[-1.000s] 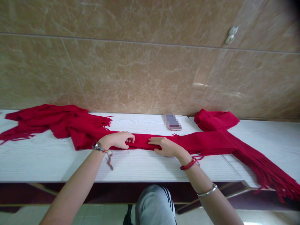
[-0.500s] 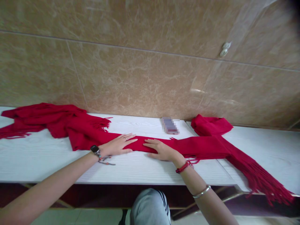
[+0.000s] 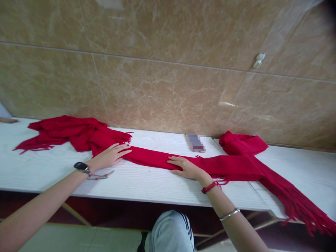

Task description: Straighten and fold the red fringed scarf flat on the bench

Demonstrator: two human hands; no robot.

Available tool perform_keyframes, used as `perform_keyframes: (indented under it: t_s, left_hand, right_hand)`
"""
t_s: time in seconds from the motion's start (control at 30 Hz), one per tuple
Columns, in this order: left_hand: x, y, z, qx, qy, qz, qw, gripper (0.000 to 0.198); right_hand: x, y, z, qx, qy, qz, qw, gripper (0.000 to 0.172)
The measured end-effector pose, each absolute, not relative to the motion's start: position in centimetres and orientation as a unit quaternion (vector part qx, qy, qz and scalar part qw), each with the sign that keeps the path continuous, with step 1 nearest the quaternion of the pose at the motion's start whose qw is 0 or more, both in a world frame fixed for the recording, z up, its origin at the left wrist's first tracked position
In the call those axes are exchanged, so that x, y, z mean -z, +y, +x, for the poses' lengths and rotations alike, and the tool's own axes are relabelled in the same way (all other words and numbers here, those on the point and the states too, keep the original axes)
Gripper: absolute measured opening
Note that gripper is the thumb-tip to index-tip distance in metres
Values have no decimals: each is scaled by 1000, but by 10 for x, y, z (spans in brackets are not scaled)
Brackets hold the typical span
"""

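Note:
A red fringed scarf (image 3: 151,156) lies as a long flat band across the white tabletop. My left hand (image 3: 111,155) rests with fingers stretched out on its left part, beside a crumpled red heap (image 3: 70,131) of the same cloth. My right hand (image 3: 185,167) is flat on the middle of the band, fingers extended. To the right, a folded red bundle (image 3: 243,143) sits behind the band, and a fringed end (image 3: 296,199) slants over the front edge. Whether the heap, band and bundle are one piece I cannot tell.
A phone (image 3: 196,142), partly blurred out, lies behind the band near the tiled wall (image 3: 162,94). The white table (image 3: 147,185) has a seam at the right. A small brown object (image 3: 9,120) is at the far left. My knee (image 3: 172,231) is below the front edge.
My left hand has slid left along the scarf, away from my right hand, which stays in place on it. The view has shifted slightly left.

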State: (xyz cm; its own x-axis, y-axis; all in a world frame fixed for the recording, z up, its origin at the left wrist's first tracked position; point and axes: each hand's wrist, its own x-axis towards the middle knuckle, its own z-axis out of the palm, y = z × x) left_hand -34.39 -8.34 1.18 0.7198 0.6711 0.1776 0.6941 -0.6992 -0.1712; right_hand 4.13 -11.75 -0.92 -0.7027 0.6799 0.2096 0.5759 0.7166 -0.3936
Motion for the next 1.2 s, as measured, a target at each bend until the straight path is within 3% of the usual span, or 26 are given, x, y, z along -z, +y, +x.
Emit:
perform_keyframes:
  t_s: [0.2,0.47,0.7,0.87,0.97,1.2]
  left_hand:
    - [-26,-108,-367,11,-411,-894,177,55]
    - [-28,-106,-395,63,-424,-890,154,50]
    - [-32,-114,-400,35,-443,-879,174,46]
    - [-47,-119,-356,82,-379,-909,150,52]
    - [-51,-116,-306,97,-332,-935,83,41]
    - [-16,-82,-202,130,-326,-936,7,39]
  right_hand:
    - [16,-114,38,-153,-892,-363,222,37]
    - [18,-115,39,-91,-921,-327,189,40]
    - [15,-118,39,-82,-927,-326,167,40]
    - [15,-119,38,-72,-928,-329,159,40]
    - [14,-120,37,-72,-925,-333,168,41]
    - [14,-118,38,-61,-920,-351,165,41]
